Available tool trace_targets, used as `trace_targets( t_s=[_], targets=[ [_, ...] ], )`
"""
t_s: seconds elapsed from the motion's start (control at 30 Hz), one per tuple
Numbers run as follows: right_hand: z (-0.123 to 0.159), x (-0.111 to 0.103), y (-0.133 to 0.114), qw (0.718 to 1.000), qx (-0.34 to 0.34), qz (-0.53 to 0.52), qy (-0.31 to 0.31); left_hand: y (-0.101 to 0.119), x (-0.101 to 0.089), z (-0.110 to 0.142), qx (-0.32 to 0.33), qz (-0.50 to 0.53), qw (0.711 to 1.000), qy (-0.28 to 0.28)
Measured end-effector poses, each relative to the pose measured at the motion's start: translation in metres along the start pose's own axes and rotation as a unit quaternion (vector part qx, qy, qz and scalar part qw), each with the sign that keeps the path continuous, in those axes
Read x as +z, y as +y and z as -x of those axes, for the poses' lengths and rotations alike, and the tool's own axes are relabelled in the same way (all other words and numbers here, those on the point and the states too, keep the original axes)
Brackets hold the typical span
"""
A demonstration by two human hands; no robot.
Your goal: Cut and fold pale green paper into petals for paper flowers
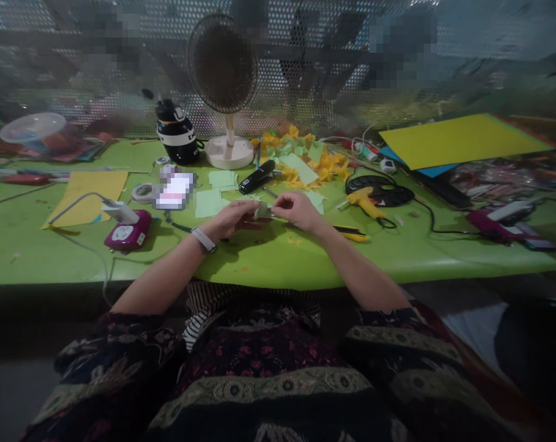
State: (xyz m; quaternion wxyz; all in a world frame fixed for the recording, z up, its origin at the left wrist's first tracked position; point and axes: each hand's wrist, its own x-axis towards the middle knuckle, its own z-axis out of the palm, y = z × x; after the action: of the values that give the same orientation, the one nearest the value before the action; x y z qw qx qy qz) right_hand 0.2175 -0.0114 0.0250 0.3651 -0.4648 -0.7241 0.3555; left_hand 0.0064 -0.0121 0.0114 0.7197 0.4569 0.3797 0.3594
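Note:
Over the green table my left hand (235,218) holds a small piece of pale green paper (262,210) by its left side. My right hand (297,210) pinches the same piece from the right, thumb and forefinger together. The exact shape of the paper is partly hidden by the fingers. Flat pale green paper squares (208,203) lie just beyond my left hand. A black stapler (257,177) rests behind both hands. Beside my right wrist is a yellow-and-black cutter (351,233).
Behind the stapler sits a heap of yellow and green paper pieces (300,161). A fan (230,151) and a black bottle (178,140) stand at the back. A yellow glue gun (366,201) lies right, a purple power socket (128,232) left, with cables trailing over the table (259,267).

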Motion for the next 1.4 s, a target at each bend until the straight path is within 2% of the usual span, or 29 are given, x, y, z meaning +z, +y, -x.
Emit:
trace_targets(
  t_s=[0.27,0.83,1.0,1.13,1.4],
  targets=[
    [0.0020,0.0016,-0.0030,0.999,0.001,0.033,0.002,-0.0057,-0.0038,-0.0033,0.018,-0.030,0.999,-0.033],
    [0.0012,0.0027,-0.0020,1.000,0.003,0.022,-0.001,-0.0077,-0.0052,-0.0039,0.029,-0.027,0.999,-0.032],
    [-0.0042,-0.0025,0.0021,0.998,0.041,-0.015,0.042,-0.0061,-0.0033,-0.0039,0.049,-0.014,0.999,-0.008],
    [-0.0029,-0.0026,-0.0003,0.997,0.075,0.003,-0.022,-0.0074,-0.0025,-0.0055,0.050,-0.008,0.999,-0.006],
    [0.0009,0.0008,-0.0041,0.997,0.027,0.028,-0.064,-0.0070,-0.0075,-0.0050,0.034,-0.019,0.999,-0.016]
  ],
)
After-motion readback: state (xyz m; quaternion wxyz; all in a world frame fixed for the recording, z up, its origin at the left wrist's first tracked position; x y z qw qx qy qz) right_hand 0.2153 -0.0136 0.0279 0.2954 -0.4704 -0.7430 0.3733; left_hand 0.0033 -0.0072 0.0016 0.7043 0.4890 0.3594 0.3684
